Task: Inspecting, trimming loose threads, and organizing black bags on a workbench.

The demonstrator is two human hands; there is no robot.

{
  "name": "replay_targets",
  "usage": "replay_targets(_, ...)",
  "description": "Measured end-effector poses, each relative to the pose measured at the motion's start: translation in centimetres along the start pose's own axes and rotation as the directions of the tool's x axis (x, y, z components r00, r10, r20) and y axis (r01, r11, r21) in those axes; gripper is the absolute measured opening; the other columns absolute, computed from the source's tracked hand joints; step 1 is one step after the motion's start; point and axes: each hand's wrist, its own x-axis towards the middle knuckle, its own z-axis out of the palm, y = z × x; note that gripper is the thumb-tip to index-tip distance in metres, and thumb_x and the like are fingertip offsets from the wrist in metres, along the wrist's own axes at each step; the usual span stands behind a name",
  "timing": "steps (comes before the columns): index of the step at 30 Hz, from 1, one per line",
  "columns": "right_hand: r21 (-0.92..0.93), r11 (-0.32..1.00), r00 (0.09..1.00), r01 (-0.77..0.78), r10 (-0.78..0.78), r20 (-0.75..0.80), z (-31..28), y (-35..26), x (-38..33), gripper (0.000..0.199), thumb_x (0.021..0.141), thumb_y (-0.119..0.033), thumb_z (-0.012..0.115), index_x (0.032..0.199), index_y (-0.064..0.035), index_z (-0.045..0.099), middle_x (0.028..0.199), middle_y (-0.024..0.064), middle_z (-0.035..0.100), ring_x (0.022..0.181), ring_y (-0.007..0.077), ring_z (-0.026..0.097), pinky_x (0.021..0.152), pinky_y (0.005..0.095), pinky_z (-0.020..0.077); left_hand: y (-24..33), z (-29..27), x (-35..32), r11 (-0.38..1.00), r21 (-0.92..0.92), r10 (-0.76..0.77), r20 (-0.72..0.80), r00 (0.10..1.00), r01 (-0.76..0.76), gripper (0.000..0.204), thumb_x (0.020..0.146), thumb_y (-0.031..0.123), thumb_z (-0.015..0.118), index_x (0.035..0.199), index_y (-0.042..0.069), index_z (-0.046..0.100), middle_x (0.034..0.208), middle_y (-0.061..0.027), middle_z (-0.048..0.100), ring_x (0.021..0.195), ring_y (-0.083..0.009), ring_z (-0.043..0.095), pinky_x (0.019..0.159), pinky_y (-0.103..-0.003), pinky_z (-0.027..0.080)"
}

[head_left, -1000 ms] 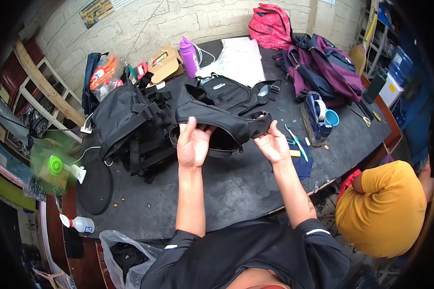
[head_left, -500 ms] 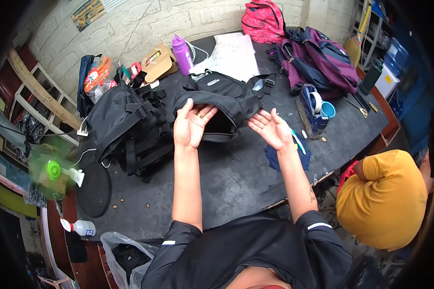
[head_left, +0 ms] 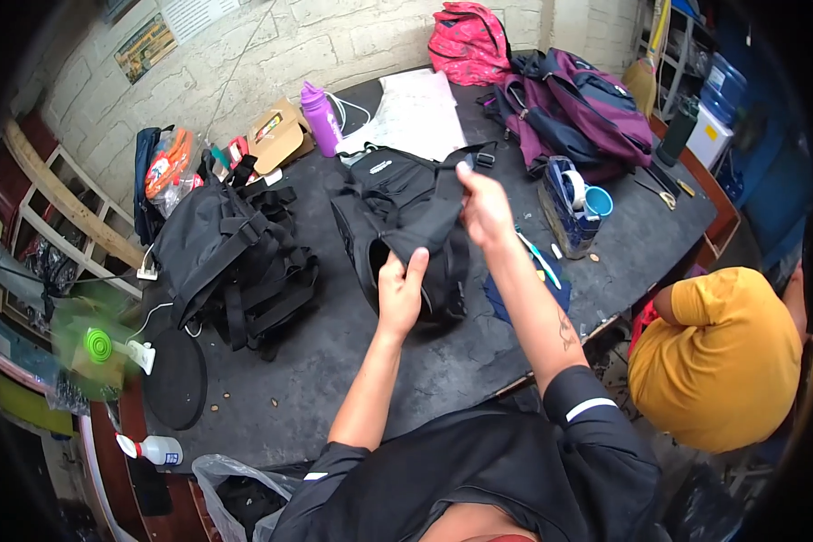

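A black bag [head_left: 390, 194] lies in front of me on the dark table, its opening toward me. My left hand [head_left: 401, 291] is closed on the edge of that opening, thumb on top and the other fingers hidden inside. At the bag's right side my right hand [head_left: 486, 210] grips its black fabric near the strap, thumb up. The strap's buckle [head_left: 484, 160] lies just beyond that hand. A navy cloth [head_left: 515, 294] lies under my right forearm, with a light blue pen-like item [head_left: 540, 257] beside the arm.
More black bags [head_left: 235, 244] are piled at left, near a small green fan [head_left: 99, 345]. A purple bottle [head_left: 321, 119] and a cardboard box [head_left: 278, 135] stand behind. Purple backpacks [head_left: 587, 113] and a tape dispenser [head_left: 566, 212] are at right. A person in yellow [head_left: 718, 361] is beside the table.
Both hands were spread open at the bag's opening; now they are closed on it. The left hand has moved right and nearer, the right hand farther away. The bag has turned and its opening has narrowed.
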Motion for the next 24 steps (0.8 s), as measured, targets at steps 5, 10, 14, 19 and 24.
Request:
replay_targets(5, 0.002, 0.998, 0.997, 0.062, -0.062, 0.057, 0.5, -1.3, 2.4, 0.023, 0.09, -0.027, 0.068, 0.074, -0.0124, 0.06, 0.06, -0.0077, 0.05, 0.048, 0.0026, 0.036, 0.048, 0.0201, 0.0293, 0.4, 1.3, -2.0, 0.985, 0.106, 0.146, -0.112, 0.983, -0.134, 0.028, 0.098, 0.018, 0.056, 0.107, -0.008, 0.063, 0.113, -0.015, 0.062, 0.105, -0.0221, 0.058, 0.093, -0.03, 0.041)
replay_targets(10, -0.155, 0.967, 0.979, 0.203, -0.198, 0.046, 2.0, -2.9, 2.7, 0.021, 0.091, -0.027, 0.067, 0.079, -0.0107, 0.063, 0.064, -0.0087, 0.052, 0.052, 0.0005, 0.038, 0.049, 0.0188, 0.0303, 4.2, 3.1, -3.5, 0.96, 0.274, 0.021, 0.113, 0.993, -0.052, 0.026, 0.094, 0.017, 0.06, 0.094, -0.008, 0.063, 0.099, -0.018, 0.061, 0.088, -0.0269, 0.06, 0.081, -0.033, 0.046)
replay_targets(14, -0.178, 0.948, 0.946, 0.264, -0.218, 0.238, 3.9, -5.3, 1.5, 0.018, 0.092, -0.024, 0.065, 0.088, -0.0069, 0.065, 0.076, -0.0078, 0.059, 0.063, 0.0018, 0.05, 0.057, 0.0198, 0.0389, 9.7, 1.8, -5.1, 0.949, 0.314, -0.16, 0.449, 0.879, 0.012, 0.014, 0.082, 0.007, 0.07, 0.093, 0.0, 0.069, 0.089, -0.0136, 0.068, 0.089, -0.0283, 0.065, 0.086, -0.035, 0.05)
replay_targets(19, -0.109, 0.968, 0.74, 0.227, -0.099, 0.665, 6.3, -6.7, -1.5, 0.015, 0.092, -0.02, 0.066, 0.092, -0.0045, 0.068, 0.085, -0.0063, 0.063, 0.079, 0.0026, 0.052, 0.075, 0.0218, 0.0428, 10.4, -0.2, 1.8, 0.877, 0.41, 0.229, 0.105, 0.968, -0.252, 0.041, 0.081, 0.007, 0.068, 0.121, 0.011, 0.065, 0.121, -0.0144, 0.059, 0.109, -0.0245, 0.056, 0.097, -0.035, 0.043)
replay_targets(24, -0.148, 0.915, 0.774, 0.375, -0.222, 0.592, 5.6, -7.8, -1.2, 0.027, 0.096, -0.03, 0.059, 0.092, -0.0052, 0.069, 0.083, -0.0029, 0.065, 0.077, 0.0052, 0.057, 0.072, 0.023, 0.0432, 11.7, 0.0, 4.1, 0.921, 0.288, 0.25, 0.076, 0.965, -0.261, 0.047, 0.077, -0.001, 0.073, 0.123, 0.004, 0.064, 0.096, 0.0057, 0.061, 0.07, -0.0016, 0.042, 0.065, -0.017, 0.039)
